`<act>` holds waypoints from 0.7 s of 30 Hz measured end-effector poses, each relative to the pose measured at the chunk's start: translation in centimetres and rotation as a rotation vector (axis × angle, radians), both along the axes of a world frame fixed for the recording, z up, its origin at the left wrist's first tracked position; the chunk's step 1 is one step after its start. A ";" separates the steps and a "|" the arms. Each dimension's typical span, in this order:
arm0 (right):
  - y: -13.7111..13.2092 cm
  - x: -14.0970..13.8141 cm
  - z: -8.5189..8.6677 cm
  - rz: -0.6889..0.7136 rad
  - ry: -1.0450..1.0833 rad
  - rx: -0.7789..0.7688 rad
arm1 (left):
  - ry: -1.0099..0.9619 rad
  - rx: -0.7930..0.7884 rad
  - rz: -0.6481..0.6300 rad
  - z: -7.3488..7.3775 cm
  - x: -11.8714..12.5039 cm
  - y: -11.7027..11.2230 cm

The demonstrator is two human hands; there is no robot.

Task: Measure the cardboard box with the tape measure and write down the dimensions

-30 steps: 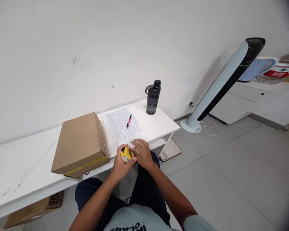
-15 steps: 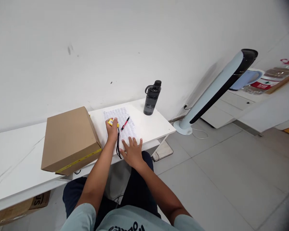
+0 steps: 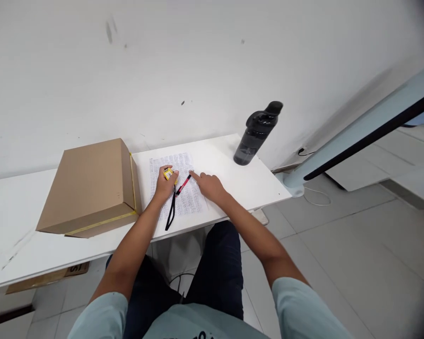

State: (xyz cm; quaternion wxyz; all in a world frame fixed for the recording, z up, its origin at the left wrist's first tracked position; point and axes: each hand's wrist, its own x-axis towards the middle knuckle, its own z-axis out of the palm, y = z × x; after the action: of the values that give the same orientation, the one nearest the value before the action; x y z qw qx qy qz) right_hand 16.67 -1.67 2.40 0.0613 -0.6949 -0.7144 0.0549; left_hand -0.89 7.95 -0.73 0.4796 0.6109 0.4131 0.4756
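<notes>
My left hand (image 3: 163, 187) is closed around a yellow tape measure (image 3: 168, 173) above a printed sheet of paper (image 3: 191, 202). From the tape measure a black wrist strap (image 3: 171, 214) trails towards the table's front edge. A red and black pen (image 3: 183, 184) lies slantwise on the sheet, just right of the tape measure. At the sheet's right side is my right hand (image 3: 212, 187), its index finger stretched out to the pen's upper end and the other fingers partly curled. Whether that fingertip touches the pen I cannot tell.
A cardboard box (image 3: 88, 183) stands left of the sheet on the white table (image 3: 229, 202). A dark water bottle (image 3: 252, 139) stands at the back right. Beyond the table's right end a tall pale-blue and black appliance (image 3: 360, 132) rises from the floor.
My right hand has lifted from flat at the sheet's front edge and moved forward to the pen. My left hand still holds the tape measure. The view has shifted.
</notes>
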 end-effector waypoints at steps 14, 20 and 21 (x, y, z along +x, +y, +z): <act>-0.4 4.7 -4.1 -0.105 0.701 0.335 | -0.046 -0.095 -0.061 -1.2 0.9 0.3; 0.4 3.7 -4.1 -0.038 0.995 0.147 | -0.059 -0.033 -0.028 -1.8 1.2 0.3; 0.5 3.6 -3.9 -0.069 0.951 0.145 | -0.059 -0.023 -0.023 -1.9 1.2 0.3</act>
State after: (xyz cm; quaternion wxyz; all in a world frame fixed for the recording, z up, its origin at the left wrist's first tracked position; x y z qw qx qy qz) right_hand 20.26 -1.19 -1.50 0.4315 -0.6099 -0.5855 0.3146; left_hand 0.34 8.23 -2.60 0.5041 0.5958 0.3970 0.4830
